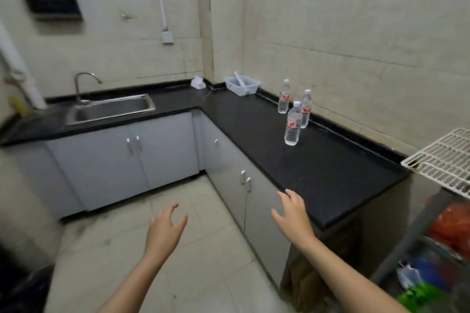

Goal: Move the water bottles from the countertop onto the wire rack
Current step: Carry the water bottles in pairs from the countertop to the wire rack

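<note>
Water bottles (pixel 293 119), 3 of them, are standing upright on the black countertop (pixel 330 173), long axes vertical, white caps pointing up, red labels showing. They're sitting in a tight cluster on the R run of the counter, toward the wall side. The front bottle (pixel 292 132) is standing nearest the camera, the wall-side bottle (pixel 306 109) is just behind it and partly overlapped, and the far bottle (pixel 284 98) is standing a bit further back, apart from both.

The white wire rack (pixel 442 157) is sitting at the R edge of view, just past the counter's end, w/ nothing visible on its top shelf.

The left hand (pixel 165 223) is hovering over the floor tiles, fingers loosely spread and slightly curved, holding nothing. The right hand (pixel 292 213) is reaching fwd near the counter's front edge, fingers spread, palm down, also holding nothing; both are well apart from the bottles.

Elsewhere: a steel sink (pixel 112 109) w/ a faucet (pixel 81 86) on the L run, and a white basket (pixel 241 85) in the corner.
</note>
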Action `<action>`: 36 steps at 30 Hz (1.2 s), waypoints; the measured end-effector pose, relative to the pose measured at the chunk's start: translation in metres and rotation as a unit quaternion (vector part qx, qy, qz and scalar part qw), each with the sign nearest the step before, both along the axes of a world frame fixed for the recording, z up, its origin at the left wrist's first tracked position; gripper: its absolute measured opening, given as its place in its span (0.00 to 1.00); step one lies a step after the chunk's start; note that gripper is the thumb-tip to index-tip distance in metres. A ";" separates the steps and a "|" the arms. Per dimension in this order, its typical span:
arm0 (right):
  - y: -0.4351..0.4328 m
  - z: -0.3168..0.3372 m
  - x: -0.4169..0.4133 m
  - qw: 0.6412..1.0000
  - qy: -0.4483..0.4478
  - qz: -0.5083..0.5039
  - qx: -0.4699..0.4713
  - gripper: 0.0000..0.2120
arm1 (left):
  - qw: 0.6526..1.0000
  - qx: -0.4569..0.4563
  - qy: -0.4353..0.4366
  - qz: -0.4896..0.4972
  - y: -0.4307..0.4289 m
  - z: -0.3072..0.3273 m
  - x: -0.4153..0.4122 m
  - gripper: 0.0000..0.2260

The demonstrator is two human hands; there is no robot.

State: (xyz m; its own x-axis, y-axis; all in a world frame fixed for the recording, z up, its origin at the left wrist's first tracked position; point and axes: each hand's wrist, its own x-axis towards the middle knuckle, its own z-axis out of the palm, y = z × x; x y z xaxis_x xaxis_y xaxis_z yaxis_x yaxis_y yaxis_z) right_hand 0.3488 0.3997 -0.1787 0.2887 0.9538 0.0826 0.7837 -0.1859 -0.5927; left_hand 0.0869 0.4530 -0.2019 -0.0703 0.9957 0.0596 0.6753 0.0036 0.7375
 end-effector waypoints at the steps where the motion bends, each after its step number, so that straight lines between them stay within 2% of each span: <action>1: 0.002 -0.002 -0.016 1.000 0.009 0.008 -0.002 0.24 | 1.000 0.001 -0.005 0.011 -0.003 0.000 -0.014 0.19; 7: 0.040 -0.009 -0.070 0.998 0.008 0.056 -0.018 0.24 | 0.998 0.007 -0.042 0.054 0.002 0.000 -0.061 0.18; 12: 0.106 -0.011 -0.095 0.996 0.005 0.085 -0.013 0.23 | 0.996 0.012 -0.040 0.076 0.049 -0.001 -0.084 0.18; 17: 0.204 -0.005 -0.093 0.995 0.007 0.097 0.012 0.24 | 0.995 0.042 -0.040 0.086 0.141 0.011 -0.087 0.18; 24: 0.339 0.011 -0.078 0.996 0.028 0.087 0.018 0.23 | 0.993 0.041 -0.055 0.096 0.263 0.021 -0.084 0.18; 30: 0.425 -0.012 -0.086 0.994 0.031 0.098 -0.022 0.23 | 0.991 0.004 -0.064 0.115 0.348 -0.007 -0.099 0.18; 36: 0.524 -0.029 -0.095 0.997 0.026 0.062 -0.032 0.22 | 0.992 -0.021 -0.091 0.087 0.471 -0.031 -0.111 0.17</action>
